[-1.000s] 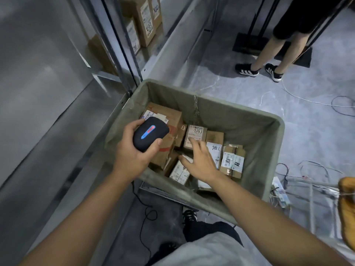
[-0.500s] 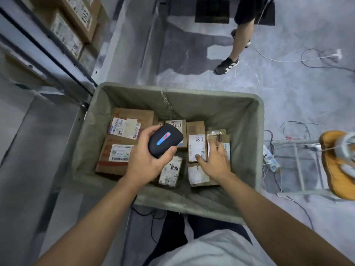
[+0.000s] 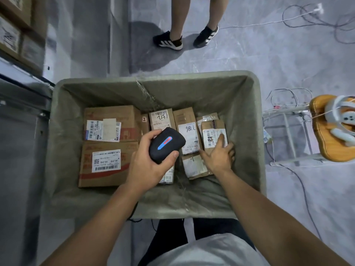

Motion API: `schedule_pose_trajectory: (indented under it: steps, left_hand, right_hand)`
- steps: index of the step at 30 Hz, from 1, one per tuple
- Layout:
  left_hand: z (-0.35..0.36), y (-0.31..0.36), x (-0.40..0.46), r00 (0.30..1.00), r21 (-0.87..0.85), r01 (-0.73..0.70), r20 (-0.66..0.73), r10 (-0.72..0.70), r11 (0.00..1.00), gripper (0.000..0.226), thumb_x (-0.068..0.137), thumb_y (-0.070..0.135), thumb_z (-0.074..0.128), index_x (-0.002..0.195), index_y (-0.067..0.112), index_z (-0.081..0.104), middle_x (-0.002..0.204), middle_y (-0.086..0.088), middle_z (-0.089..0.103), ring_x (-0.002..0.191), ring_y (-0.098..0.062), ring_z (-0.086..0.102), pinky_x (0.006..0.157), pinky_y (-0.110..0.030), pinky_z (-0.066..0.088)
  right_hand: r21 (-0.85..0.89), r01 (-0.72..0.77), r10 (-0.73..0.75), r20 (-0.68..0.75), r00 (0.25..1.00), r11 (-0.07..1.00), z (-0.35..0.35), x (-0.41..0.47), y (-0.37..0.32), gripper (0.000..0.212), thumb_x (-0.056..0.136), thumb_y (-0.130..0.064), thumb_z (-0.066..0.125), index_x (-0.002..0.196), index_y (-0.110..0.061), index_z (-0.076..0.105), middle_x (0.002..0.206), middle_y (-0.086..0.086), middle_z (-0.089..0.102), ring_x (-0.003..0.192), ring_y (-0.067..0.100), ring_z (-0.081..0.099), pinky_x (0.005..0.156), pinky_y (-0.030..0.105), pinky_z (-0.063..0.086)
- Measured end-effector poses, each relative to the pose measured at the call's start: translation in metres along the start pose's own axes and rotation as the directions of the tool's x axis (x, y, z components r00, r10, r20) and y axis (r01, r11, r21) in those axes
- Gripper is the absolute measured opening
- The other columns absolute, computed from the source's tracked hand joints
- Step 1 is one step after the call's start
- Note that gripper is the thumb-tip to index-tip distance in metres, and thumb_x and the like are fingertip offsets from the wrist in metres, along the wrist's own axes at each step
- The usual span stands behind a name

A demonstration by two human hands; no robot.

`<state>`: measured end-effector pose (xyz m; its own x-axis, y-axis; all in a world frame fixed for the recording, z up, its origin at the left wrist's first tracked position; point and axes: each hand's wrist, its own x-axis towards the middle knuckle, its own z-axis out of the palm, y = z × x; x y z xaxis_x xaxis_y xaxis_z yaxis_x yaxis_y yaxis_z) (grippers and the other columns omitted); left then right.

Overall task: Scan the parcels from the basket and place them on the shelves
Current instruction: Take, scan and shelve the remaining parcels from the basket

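A grey-green fabric basket (image 3: 153,78) holds several cardboard parcels. Two large boxes (image 3: 107,164) lie on its left side. Smaller ones sit to the right, among them a parcel marked "1151" (image 3: 160,118) and one marked "98LL" (image 3: 189,131). Above the middle of the basket, my left hand (image 3: 148,166) grips a black handheld scanner (image 3: 166,145) with a blue and red strip. My right hand (image 3: 219,156) is down in the basket on a small labelled parcel (image 3: 212,129) at the far right. Its thumb lies on the label and its fingers curl round the parcel's right edge.
Another person's legs and black shoes (image 3: 172,39) stand beyond the basket. A metal shelf with cardboard boxes (image 3: 11,35) is at the left. On the right are a white rack (image 3: 288,131), a wooden board (image 3: 326,139) and loose cables (image 3: 307,18) on the grey floor.
My view has tipped further down over the basket. My right hand has moved right from the middle parcels to the small parcel at the far right and closed round its edge. The scanner stays in my left hand.
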<state>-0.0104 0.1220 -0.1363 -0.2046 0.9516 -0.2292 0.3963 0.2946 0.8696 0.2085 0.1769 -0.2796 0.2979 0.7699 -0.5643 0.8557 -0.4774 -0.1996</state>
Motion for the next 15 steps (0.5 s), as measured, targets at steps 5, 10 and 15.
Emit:
schedule_pose_trajectory:
  steps: [5, 10, 15]
  left_hand:
    - [-0.003, -0.001, 0.001, 1.000, -0.004, 0.008, 0.018, -0.007, 1.000, 0.059, 0.073, 0.041, 0.081, 0.121, 0.052, 0.048, 0.111, 0.044, 0.060, 0.099, 0.009, 0.065, 0.079, -0.006, 0.047]
    - [-0.011, 0.001, -0.001, 1.000, -0.035, 0.000, -0.012, 0.000, 0.999, 0.061, 0.074, 0.042, 0.081, 0.126, 0.045, 0.050, 0.116, 0.040, 0.060, 0.103, 0.008, 0.064, 0.080, -0.005, 0.046]
    - [-0.021, 0.004, -0.011, 0.998, -0.076, -0.003, -0.059, -0.002, 0.997, 0.064, 0.070, 0.058, 0.077, 0.127, 0.046, 0.051, 0.116, 0.034, 0.063, 0.106, 0.002, 0.066, 0.085, -0.016, 0.053]
  right_hand:
    - [0.005, 0.004, -0.004, -0.024, 1.000, 1.000, 0.001, -0.001, -0.001, 0.103, 0.084, -0.058, 0.070, 0.159, -0.022, 0.009, 0.145, 0.022, 0.027, 0.129, 0.043, 0.038, 0.112, 0.051, 0.036]
    - [0.031, 0.078, -0.076, -0.061, 0.995, 0.996, -0.016, -0.010, -0.007, 0.098, 0.083, -0.057, 0.068, 0.157, -0.018, 0.017, 0.141, 0.022, 0.033, 0.128, 0.042, 0.038, 0.110, 0.052, 0.037]
    - [0.024, 0.270, -0.267, -0.080, 0.960, 0.963, -0.038, -0.025, -0.019, 0.097, 0.081, -0.054, 0.072, 0.156, -0.019, 0.020, 0.145, 0.014, 0.032, 0.132, 0.036, 0.035, 0.111, 0.049, 0.036]
